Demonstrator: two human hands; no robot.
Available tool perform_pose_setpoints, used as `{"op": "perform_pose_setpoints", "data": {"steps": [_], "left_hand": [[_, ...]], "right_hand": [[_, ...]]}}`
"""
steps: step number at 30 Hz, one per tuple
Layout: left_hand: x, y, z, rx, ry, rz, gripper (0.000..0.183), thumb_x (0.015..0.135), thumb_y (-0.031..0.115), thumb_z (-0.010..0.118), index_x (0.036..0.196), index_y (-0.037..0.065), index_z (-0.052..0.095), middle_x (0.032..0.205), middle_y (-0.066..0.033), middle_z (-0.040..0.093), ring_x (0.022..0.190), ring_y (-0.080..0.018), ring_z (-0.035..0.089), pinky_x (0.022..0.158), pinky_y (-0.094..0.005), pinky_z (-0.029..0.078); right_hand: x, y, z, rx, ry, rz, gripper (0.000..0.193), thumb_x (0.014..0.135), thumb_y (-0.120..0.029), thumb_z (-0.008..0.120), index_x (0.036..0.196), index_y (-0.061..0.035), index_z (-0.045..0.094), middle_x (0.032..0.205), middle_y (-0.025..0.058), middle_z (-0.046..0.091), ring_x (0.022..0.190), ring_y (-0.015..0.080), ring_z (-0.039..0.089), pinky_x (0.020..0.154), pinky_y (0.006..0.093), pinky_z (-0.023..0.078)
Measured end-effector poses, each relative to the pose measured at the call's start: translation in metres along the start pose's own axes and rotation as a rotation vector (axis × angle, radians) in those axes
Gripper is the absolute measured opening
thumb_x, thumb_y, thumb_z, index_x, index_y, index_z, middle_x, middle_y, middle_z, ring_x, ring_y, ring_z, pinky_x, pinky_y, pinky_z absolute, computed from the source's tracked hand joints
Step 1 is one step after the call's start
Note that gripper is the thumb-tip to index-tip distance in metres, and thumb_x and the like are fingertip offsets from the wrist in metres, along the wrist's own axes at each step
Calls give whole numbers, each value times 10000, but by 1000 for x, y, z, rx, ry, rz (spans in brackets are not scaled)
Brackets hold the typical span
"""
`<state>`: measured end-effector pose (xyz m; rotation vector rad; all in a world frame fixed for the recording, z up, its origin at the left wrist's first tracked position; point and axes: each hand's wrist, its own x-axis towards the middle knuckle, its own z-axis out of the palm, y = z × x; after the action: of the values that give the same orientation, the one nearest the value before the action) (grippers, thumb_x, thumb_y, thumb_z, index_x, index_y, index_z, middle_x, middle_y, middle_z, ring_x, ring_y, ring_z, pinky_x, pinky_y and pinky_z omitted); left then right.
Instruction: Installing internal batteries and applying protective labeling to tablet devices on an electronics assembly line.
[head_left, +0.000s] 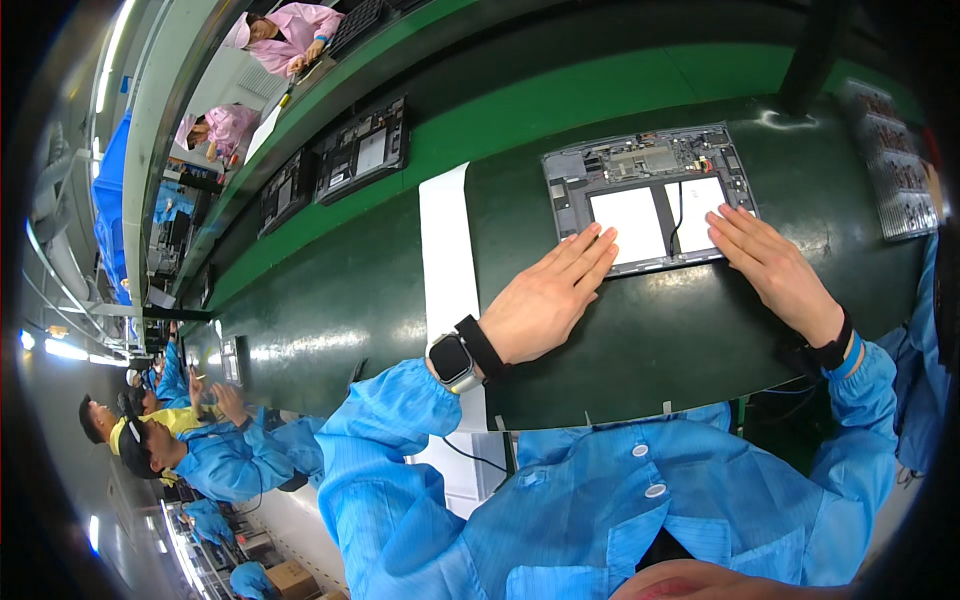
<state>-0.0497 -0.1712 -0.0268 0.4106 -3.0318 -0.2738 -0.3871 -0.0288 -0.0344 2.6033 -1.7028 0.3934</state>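
Note:
An opened tablet-like device (655, 215) lies on the dark green bench, its circuit board along the far side and two white battery cells (628, 228) on the near side. A thin black cable runs down between the cells. My left hand (555, 290) rests flat with its fingertips on the near left corner of the device, by the left cell. On the other side, my right hand (770, 262) lays its outstretched fingers over the right cell's edge. Neither hand grips anything.
A white strip (450, 250) crosses the bench left of the device. More opened devices (362, 150) sit on the green shelf beyond. A clear tray of small parts (892, 165) stands at the far right. Co-workers in blue (225, 455) and pink work nearby.

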Motion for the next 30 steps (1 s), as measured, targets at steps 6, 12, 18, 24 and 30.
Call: {"op": "perform_pose_setpoints", "data": {"steps": [6,12,18,24,30], "left_hand": [[-24,-16,-29,-151,129,-11,430,1040,158,641,1420,-38,605,1391,-238,667,1340,-384,614,1154,-450,482],[-131,-42,-100,-229,-14,-678,287,978,184,761,1205,12,723,1079,-186,775,970,-287,774,839,-387,599],[-226,0,-45,-411,-52,-1142,707,795,384,957,1285,-24,652,1055,-169,773,872,-247,765,786,-373,610],[-226,42,9,-606,230,-1194,546,792,145,944,1224,-3,644,816,-44,714,629,-106,613,578,-273,503],[-211,22,20,-248,449,-1003,422,747,225,971,1024,43,710,869,-51,586,683,-162,524,630,-310,475]], "right_hand": [[-3,-3,-10,280,-18,93,645,895,39,692,1520,-9,539,1607,157,521,1522,378,442,1277,495,352],[2,-34,-26,159,319,88,338,849,121,659,1164,16,721,1198,166,736,1169,389,676,997,467,531],[54,-101,-21,529,212,-290,255,763,60,714,1013,12,719,1040,138,746,1002,346,716,847,453,551],[106,-160,18,727,57,-437,170,889,-38,713,1055,0,699,1027,138,706,972,327,665,858,417,529],[134,-215,54,725,-38,-469,307,908,-131,719,1169,17,654,1069,175,662,1035,355,651,917,460,519]]}}
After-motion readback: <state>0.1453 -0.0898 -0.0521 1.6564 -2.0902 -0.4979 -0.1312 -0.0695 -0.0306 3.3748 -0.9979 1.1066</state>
